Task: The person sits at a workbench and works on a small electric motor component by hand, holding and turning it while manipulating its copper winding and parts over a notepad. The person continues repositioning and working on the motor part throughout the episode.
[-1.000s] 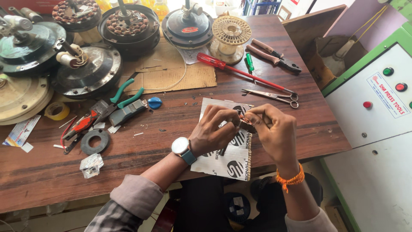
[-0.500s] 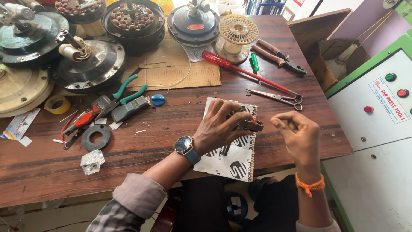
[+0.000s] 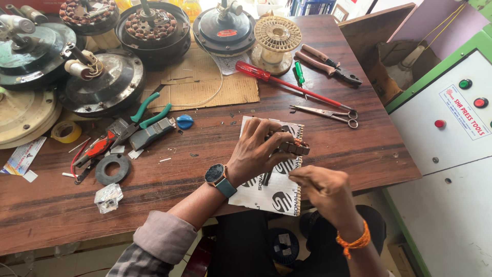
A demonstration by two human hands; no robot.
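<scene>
My left hand (image 3: 259, 151), with a watch on the wrist, grips a small brown wound coil piece (image 3: 293, 148) over a white printed sheet (image 3: 279, 192) at the table's front edge. My right hand (image 3: 320, 187), with an orange thread band on the wrist, is closed with pinched fingers just below and right of the coil; whether a thin wire runs from the coil to it is too fine to tell.
On the wooden table (image 3: 333, 149) lie scissors (image 3: 325, 114), a red screwdriver (image 3: 287, 84), pliers (image 3: 328, 64), a plastic spool (image 3: 277, 38), green-handled pliers (image 3: 146, 110), a black ring (image 3: 111, 169) and several fan motors (image 3: 105, 84). A control cabinet (image 3: 451, 128) stands right.
My right hand has pulled away from the coil, down toward the table's front edge. My left hand has stayed holding the coil over the sheet.
</scene>
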